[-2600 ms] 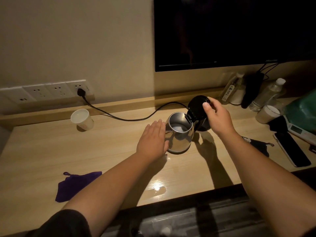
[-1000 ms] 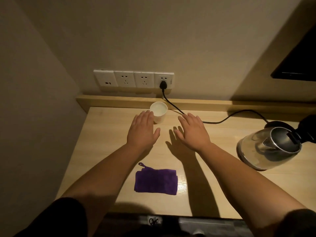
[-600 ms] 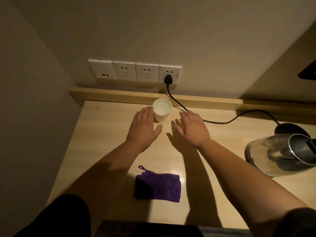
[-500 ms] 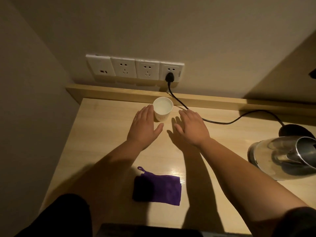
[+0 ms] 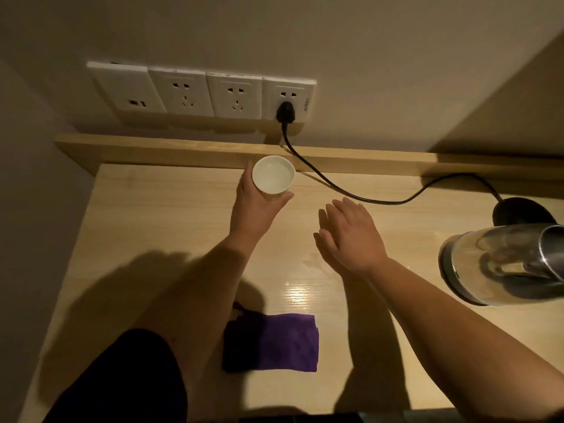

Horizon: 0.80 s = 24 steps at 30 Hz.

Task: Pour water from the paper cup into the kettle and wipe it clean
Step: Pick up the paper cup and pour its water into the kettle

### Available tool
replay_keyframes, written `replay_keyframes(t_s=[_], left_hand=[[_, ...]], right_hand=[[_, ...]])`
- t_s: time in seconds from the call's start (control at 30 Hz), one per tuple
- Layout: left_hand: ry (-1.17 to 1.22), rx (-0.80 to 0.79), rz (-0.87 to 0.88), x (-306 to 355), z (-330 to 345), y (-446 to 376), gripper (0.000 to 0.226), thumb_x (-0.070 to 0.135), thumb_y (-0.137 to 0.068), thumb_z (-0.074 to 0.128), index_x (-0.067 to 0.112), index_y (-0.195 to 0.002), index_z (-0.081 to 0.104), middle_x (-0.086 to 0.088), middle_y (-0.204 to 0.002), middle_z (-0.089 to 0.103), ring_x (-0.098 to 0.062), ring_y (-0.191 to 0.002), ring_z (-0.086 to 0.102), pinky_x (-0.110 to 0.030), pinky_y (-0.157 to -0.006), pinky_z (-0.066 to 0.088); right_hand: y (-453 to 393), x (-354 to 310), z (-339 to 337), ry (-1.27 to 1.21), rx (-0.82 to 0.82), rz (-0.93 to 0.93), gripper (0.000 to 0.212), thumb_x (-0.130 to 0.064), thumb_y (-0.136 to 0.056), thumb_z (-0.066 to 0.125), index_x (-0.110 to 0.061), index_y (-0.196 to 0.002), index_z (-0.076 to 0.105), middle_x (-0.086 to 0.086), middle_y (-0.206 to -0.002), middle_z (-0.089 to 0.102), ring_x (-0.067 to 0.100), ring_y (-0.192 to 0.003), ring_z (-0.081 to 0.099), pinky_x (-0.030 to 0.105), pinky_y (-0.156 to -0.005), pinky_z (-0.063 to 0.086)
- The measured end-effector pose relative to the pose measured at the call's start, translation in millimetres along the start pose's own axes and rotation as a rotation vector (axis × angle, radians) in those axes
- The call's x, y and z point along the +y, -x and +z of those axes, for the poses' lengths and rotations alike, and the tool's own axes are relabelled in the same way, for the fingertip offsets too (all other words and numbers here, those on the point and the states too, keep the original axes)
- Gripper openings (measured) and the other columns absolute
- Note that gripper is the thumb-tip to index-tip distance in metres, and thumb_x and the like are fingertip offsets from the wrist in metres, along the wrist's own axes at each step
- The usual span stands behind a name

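Left hand (image 5: 254, 206) now grips paper cup (image 5: 273, 178), water inside | right hand (image 5: 351, 236) grip released, fingers straight

Black short sleeve (image 5: 128, 380) (left), bare forearms

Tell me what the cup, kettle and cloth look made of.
Paper cup: matte white, thin rolled rim, likely paper. Kettle: shiny mirror-like body, likely stainless steel. Purple cloth: soft, fuzzy, folded flat, probably microfibre.
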<state>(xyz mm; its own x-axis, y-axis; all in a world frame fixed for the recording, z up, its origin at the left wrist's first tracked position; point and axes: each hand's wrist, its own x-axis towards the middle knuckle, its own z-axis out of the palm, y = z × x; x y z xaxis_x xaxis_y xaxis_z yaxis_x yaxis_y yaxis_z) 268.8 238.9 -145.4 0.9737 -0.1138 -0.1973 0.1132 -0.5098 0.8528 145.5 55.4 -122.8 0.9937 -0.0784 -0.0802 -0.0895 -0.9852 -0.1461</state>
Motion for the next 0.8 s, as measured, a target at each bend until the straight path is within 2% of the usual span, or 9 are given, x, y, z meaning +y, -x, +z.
replay_keyframes(t_s=[0.1,0.23,0.3,0.4,0.53,0.6,0.67,0.73,0.8], left_hand=[[-0.006,0.018,-0.01,1,6,-1,0.094,0.056,-0.068,0.078,0.036,-0.139,0.02,-0.001,-0.135,0.043,-0.018,-0.119,0.048,-0.04,-0.094,0.053],[0.016,0.026,0.007,0,4,-2,0.09,0.053,-0.07,0.078,0.033,-0.138,0.023,-0.001,-0.133,0.044,-0.017,-0.117,0.048,-0.041,-0.094,0.052],[0.019,0.011,0.009,0,2,-2,0.091,0.056,-0.068,0.077,0.034,-0.138,0.023,0.0,-0.133,0.044,-0.018,-0.117,0.048,-0.043,-0.093,0.052],[0.032,0.021,0.004,3,2,-1,0.093,0.057,-0.065,0.077,0.033,-0.138,0.025,0.0,-0.132,0.046,-0.019,-0.117,0.049,-0.044,-0.093,0.052],[0.054,0.04,0.014,8,4,4,0.088,0.048,-0.07,0.079,0.027,-0.139,0.028,-0.001,-0.131,0.049,-0.019,-0.117,0.049,-0.04,-0.097,0.048],[0.057,0.038,0.014,12,3,8,0.085,0.043,-0.074,0.079,0.025,-0.14,0.028,-0.002,-0.133,0.048,-0.017,-0.116,0.047,-0.032,-0.094,0.044],[0.048,0.041,0.013,16,2,12,0.083,0.038,-0.077,0.078,0.023,-0.141,0.028,-0.003,-0.135,0.047,-0.015,-0.116,0.045,-0.028,-0.092,0.039],[0.039,0.045,0.023,19,1,14,0.083,0.036,-0.078,0.078,0.022,-0.142,0.027,-0.004,-0.136,0.047,-0.019,-0.12,0.046,-0.028,-0.093,0.037],[0.035,0.045,0.027,22,0,17,0.081,0.034,-0.079,0.077,0.021,-0.143,0.028,-0.005,-0.137,0.047,-0.021,-0.123,0.045,-0.027,-0.094,0.037]], right_hand=[[9,6,3,-0.005,0.0,0.01,0.052,-0.041,-0.099,0.051,-0.009,-0.14,0.051,0.014,-0.145,0.053,0.034,-0.138,0.042,0.052,-0.116,0.03],[56,8,3,-0.086,0.047,0.118,0.051,-0.038,-0.1,0.05,-0.012,-0.144,0.048,0.013,-0.152,0.046,0.033,-0.145,0.033,0.05,-0.121,0.022],[101,17,6,-0.107,0.089,0.237,0.05,-0.037,-0.1,0.051,-0.012,-0.143,0.05,0.013,-0.153,0.045,0.033,-0.145,0.034,0.05,-0.12,0.022],[170,43,13,-0.115,0.133,0.453,0.047,-0.034,-0.099,0.05,-0.008,-0.138,0.053,0.016,-0.148,0.05,0.033,-0.139,0.039,0.053,-0.118,0.029],[217,83,19,-0.131,0.176,0.848,0.045,-0.03,-0.099,0.054,-0.002,-0.133,0.055,0.021,-0.143,0.051,0.036,-0.136,0.041,0.057,-0.117,0.028],[222,101,21,-0.098,0.16,0.999,0.056,-0.039,-0.1,0.049,-0.002,-0.142,0.046,0.021,-0.152,0.042,0.036,-0.144,0.032,0.057,-0.12,0.02],[224,117,25,-0.094,0.052,1.088,0.07,-0.052,-0.102,0.037,-0.005,-0.153,0.03,0.018,-0.163,0.024,0.036,-0.152,0.016,0.058,-0.121,0.012],[226,127,32,-0.09,-0.057,1.095,0.078,-0.059,-0.101,0.022,-0.007,-0.158,0.016,0.016,-0.168,0.009,0.035,-0.154,0.003,0.059,-0.122,0.007],[227,129,36,-0.089,-0.095,1.087,0.08,-0.062,-0.099,0.015,-0.008,-0.159,0.009,0.015,-0.169,0.003,0.034,-0.154,-0.002,0.058,-0.122,0.004]])
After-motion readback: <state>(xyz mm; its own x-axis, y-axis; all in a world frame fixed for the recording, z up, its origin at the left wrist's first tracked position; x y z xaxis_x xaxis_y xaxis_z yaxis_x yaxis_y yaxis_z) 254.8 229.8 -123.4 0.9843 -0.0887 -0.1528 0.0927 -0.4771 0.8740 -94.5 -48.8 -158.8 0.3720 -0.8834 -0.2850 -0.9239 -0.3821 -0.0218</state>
